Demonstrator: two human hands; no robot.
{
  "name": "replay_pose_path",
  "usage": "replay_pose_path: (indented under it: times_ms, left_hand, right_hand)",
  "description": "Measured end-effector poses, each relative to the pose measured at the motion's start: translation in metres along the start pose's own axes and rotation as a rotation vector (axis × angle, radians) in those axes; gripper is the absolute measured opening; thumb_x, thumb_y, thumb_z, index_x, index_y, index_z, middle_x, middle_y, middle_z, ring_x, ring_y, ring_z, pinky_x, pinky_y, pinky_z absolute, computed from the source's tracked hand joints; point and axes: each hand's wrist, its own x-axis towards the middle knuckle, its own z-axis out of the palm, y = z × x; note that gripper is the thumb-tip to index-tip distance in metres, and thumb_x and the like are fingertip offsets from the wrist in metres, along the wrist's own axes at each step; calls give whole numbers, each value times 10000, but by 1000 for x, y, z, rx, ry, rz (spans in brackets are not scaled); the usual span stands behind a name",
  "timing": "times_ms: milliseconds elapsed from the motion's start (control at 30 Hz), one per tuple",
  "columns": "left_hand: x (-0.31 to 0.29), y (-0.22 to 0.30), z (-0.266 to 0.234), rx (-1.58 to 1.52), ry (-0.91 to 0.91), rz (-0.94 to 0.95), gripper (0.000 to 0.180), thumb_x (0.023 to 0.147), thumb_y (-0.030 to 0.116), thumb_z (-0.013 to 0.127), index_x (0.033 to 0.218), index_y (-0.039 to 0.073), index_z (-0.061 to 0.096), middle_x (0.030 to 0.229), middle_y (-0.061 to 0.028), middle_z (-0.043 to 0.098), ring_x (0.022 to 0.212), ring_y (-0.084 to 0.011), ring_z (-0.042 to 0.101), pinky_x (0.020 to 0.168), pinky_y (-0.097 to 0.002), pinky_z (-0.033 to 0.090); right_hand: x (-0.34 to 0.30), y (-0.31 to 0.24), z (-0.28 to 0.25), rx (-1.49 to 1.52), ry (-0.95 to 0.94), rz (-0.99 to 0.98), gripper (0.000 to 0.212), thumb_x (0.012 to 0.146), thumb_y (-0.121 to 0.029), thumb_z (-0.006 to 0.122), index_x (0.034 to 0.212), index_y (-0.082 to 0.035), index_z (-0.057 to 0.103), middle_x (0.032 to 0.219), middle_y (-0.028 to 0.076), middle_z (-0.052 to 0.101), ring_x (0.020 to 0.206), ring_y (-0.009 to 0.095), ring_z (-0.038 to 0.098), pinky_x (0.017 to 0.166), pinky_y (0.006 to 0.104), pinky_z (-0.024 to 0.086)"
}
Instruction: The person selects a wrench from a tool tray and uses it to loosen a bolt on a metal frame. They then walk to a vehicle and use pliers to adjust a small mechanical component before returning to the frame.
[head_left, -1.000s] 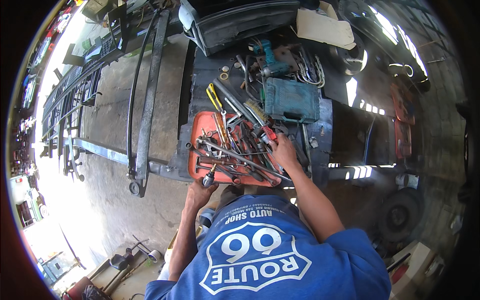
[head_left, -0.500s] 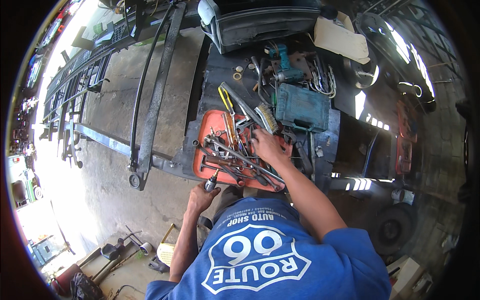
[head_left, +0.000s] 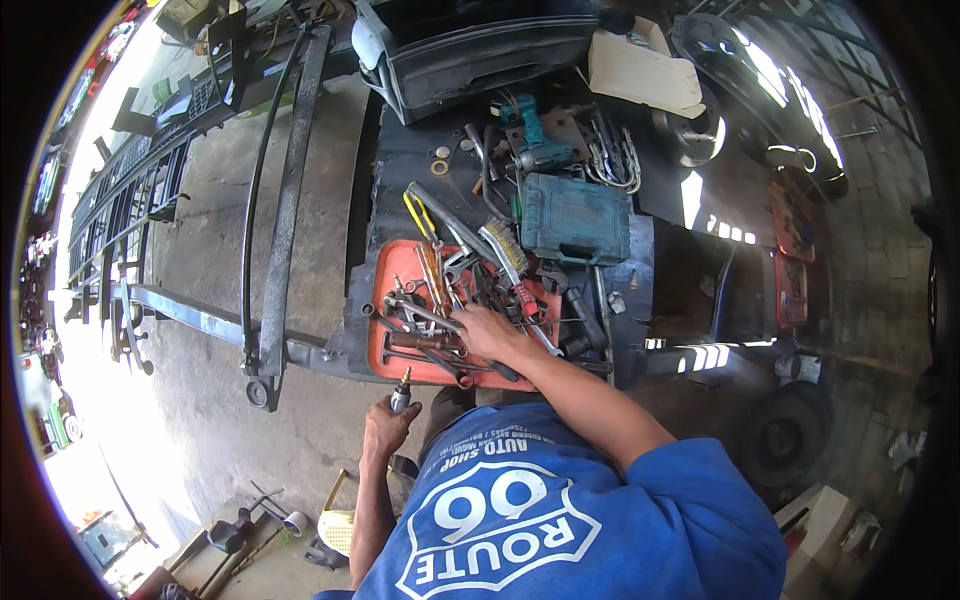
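My left hand (head_left: pixel 387 427) is closed round a short grey cylindrical tool (head_left: pixel 401 397) with a brass-coloured tip pointing up, in front of the tray. Over the red tray (head_left: pixel 385 265), my right hand (head_left: pixel 487 333) reaches down with its fingers closed about a long steel bar-like tool (head_left: pixel 428 314); part of that tool is hidden under the hand. Around it lie wrenches, orange-handled screwdrivers (head_left: pixel 431 272) and a T-shaped tool (head_left: pixel 425 341) with a brown grip. A wire brush (head_left: pixel 504 247) lies across the tray's far side, beside yellow-handled pliers (head_left: pixel 420 214).
A teal tool case (head_left: pixel 577 219) lies beyond the tray, with a teal cordless drill (head_left: pixel 538 140) behind it. At the back sit a large black bin-like part (head_left: pixel 480 60) and an open cardboard box (head_left: pixel 645 77). A steel frame (head_left: pixel 290 190) stands on the left.
My right hand has moved left and nearer from the tray's far right side, uncovering the red part by the brush. The left hand still holds its tool. The whole view has shifted slightly.
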Motion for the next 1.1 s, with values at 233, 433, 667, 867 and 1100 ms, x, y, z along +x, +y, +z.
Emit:
replay_pose_path:
  times_ms: [233, 433, 667, 867, 1100]
  left_hand:
    - [7, 9, 4, 9, -45, 0, 525, 832, 412, 778, 1054, -54, 689, 796, -213, 708, 729, -307, 713, 721, -449, 537]
    - [11, 29, 1, 129, -62, 72, 546, 832, 409, 775, 1097, -61, 691, 805, -219, 712, 737, -308, 724, 721, -446, 543]
    - [4, 43, 2, 164, -70, 100, 553, 830, 407, 777, 1081, -77, 688, 759, -193, 705, 671, -280, 712, 671, -434, 539]
    - [-8, 44, 9, 166, -50, 13, 530, 832, 400, 779, 1048, -77, 693, 728, -165, 694, 642, -246, 704, 630, -413, 543]
    - [-9, 46, 32, 203, -89, 5, 521, 833, 417, 782, 1023, -59, 691, 734, -176, 697, 649, -253, 710, 640, -408, 549]
  right_hand:
    - [-106, 63, -28, 79, 391, 212, 233, 928, -100, 640, 1139, -26, 702, 1063, 207, 704, 1025, 409, 677, 897, 490, 543]
    - [-139, 127, -66, -58, 779, 475, 229, 903, -90, 685, 1120, -18, 688, 1054, 219, 697, 1011, 421, 671, 882, 484, 527]
    - [-79, 240, -131, 318, 985, 753, 476, 1002, -385, 626, 1261, 14, 646, 1155, 270, 695, 1096, 438, 657, 945, 482, 511]
    - [-42, 267, -154, 822, 763, 947, 578, 1031, -505, 553, 1345, -23, 611, 1260, 218, 681, 1154, 404, 642, 991, 523, 485]
    - [-74, 262, -155, 1140, 579, 758, 866, 845, -649, 756, 1474, -111, 503, 1380, 88, 574, 1187, 282, 564, 1022, 501, 424]
